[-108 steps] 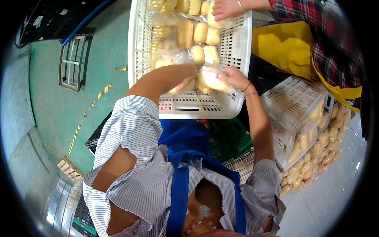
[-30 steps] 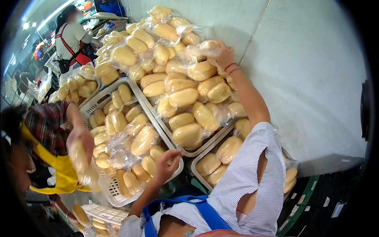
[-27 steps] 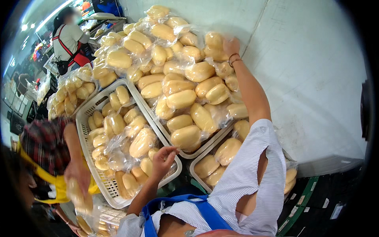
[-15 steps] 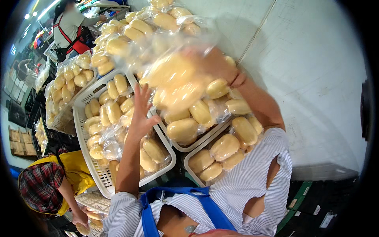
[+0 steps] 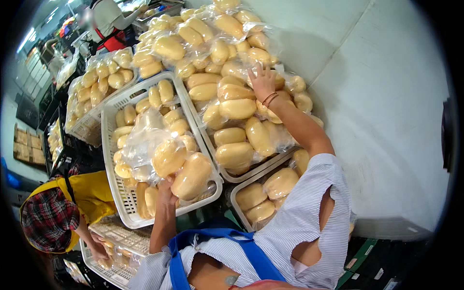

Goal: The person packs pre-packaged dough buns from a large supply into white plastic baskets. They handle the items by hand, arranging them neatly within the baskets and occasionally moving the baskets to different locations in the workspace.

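My left hand (image 5: 166, 191) is closed on the lower side of a clear plastic bag of bread rolls (image 5: 192, 177), over the near part of a white slotted crate (image 5: 129, 220). Two large rolls show in that bag, and its loose plastic spreads up and to the left. Part of my left hand is hidden by the bag. My right hand (image 5: 263, 85) rests with spread fingers on the pile of bagged rolls (image 5: 237, 109) heaped over the crate to the right. It grips nothing that I can see.
Another crate (image 5: 234, 199) with bagged rolls stands close by my right sleeve, and a further filled crate (image 5: 77, 126) lies at the far left. A co-worker in a yellow apron (image 5: 92, 195) bends over a crate at the lower left. A pale wall (image 5: 382, 116) bounds the right side.
My left hand, earlier raised with fingers apart, has dropped and closed on a bag of rolls. My right hand, earlier blurred at a moving bag, now lies on the pile. The view has shifted slightly.
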Tool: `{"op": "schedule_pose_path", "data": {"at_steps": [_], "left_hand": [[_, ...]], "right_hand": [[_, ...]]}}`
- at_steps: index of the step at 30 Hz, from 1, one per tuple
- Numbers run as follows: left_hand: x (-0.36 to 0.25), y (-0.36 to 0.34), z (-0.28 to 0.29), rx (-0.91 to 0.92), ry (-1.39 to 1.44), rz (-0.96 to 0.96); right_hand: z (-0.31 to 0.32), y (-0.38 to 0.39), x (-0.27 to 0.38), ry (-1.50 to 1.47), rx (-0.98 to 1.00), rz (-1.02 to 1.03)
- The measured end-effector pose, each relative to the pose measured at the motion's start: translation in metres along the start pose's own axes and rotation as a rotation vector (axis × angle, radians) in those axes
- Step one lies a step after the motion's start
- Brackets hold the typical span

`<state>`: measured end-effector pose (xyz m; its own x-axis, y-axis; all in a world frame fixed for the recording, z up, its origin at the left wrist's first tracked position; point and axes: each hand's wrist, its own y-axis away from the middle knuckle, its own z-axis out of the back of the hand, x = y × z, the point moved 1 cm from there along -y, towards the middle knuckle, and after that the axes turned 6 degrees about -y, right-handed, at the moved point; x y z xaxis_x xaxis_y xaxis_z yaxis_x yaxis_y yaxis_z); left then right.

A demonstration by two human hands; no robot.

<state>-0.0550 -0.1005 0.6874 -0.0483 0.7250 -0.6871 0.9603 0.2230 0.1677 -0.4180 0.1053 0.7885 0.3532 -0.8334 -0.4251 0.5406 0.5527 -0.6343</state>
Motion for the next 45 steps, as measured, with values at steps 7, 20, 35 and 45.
{"op": "schedule_pose_path", "data": {"at_steps": [7,20,35,45], "left_hand": [[-0.002,0.032,0.014,-0.038,-0.016,-0.017],[0.001,0.054,0.007,-0.084,0.092,0.005],[-0.004,0.096,0.026,-0.053,0.172,-0.042],[-0.005,0.202,0.055,-0.169,0.167,-0.143]], "right_hand": [[0.026,-0.02,-0.053,-0.661,0.343,0.029],[0.007,-0.023,-0.013,-0.007,0.457,0.085],[0.123,-0.066,-0.1,-0.887,0.255,-0.05],[0.074,0.028,-0.057,-1.195,0.064,0.011]]}}
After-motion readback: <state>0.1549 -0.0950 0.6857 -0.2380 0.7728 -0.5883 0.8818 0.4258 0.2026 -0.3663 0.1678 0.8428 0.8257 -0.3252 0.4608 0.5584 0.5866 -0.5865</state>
